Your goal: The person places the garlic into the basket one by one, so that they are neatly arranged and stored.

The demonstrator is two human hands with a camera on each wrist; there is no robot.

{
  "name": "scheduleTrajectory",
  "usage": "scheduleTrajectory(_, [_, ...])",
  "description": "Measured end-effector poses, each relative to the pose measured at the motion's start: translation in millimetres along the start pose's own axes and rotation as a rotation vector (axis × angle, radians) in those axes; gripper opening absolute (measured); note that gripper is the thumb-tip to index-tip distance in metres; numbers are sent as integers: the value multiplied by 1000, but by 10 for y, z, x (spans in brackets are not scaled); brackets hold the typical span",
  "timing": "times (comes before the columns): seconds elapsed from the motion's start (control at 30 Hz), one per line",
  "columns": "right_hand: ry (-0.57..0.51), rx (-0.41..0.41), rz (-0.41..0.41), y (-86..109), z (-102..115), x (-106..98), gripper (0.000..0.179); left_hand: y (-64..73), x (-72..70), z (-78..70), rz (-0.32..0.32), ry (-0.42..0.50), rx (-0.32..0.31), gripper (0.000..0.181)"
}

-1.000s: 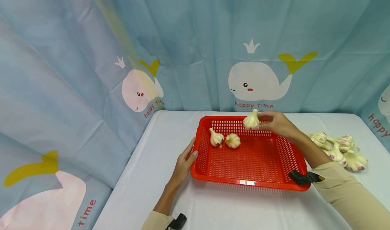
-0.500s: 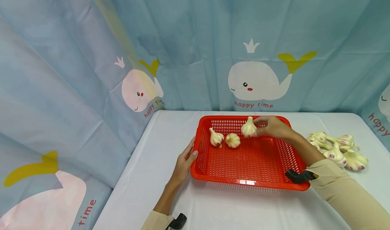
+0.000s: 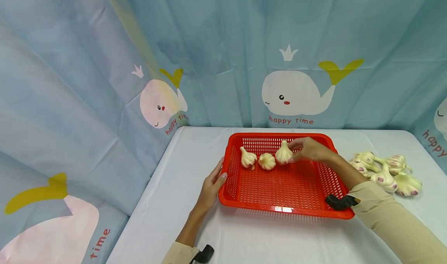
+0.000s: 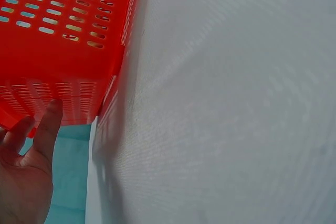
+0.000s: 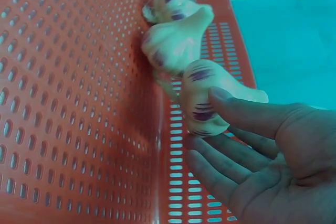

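A red plastic basket (image 3: 279, 186) with slotted walls stands on the white-covered table. My left hand (image 3: 208, 188) holds its left rim, thumb on the edge and fingers along the outside; in the left wrist view its fingertips (image 4: 53, 109) meet the red wall. Inside the basket, my right hand (image 3: 309, 149) pinches a garlic bulb (image 3: 284, 153) between thumb and fingers, stem upward. Two more bulbs lie to its left along the back: a middle bulb (image 3: 267, 161) close beside it and a left bulb (image 3: 248, 158). Purple streaks show on the pinched bulb in the right wrist view.
A loose pile of several garlic bulbs (image 3: 384, 177) lies on the table right of the basket, beyond the right forearm. Behind the table hangs a blue curtain (image 3: 223, 97) printed with whales. The white tablecloth (image 3: 258, 237) shows in front of the basket.
My right hand has lowered the garlic bulb from above the basket's back rim down into it, slightly leftward, beside the middle bulb. The left hand and the basket have stayed put.
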State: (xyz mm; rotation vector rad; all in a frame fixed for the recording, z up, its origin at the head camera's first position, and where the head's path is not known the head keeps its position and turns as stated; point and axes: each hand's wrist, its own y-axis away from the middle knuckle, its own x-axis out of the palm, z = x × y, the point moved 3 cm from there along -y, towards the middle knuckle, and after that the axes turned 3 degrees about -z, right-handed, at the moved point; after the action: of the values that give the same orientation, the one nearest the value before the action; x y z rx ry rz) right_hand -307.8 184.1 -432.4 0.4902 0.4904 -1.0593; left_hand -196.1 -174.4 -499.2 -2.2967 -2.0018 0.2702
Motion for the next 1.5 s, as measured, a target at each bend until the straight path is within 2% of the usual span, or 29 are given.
scheduleTrajectory(0.43, [12, -5, 77, -84, -85, 67, 63, -4, -1, 33, 9, 13, -1, 59])
scheduleTrajectory(0.73, [55, -15, 112, -108, -64, 89, 60, 4, -1, 32, 15, 14, 2, 59])
scheduleTrajectory(0.87, [68, -24, 97, -110, -67, 77, 59, 3, 2, 33, 14, 15, 5, 59])
scheduleTrajectory(1.3, [110, 27, 48, -107, -86, 49, 66, -7, 1, 27, 11, 15, 11, 59])
scheduleTrajectory(1.5, [88, 42, 76, -112, -87, 57, 65, -2, 2, 20, 5, 11, 7, 59])
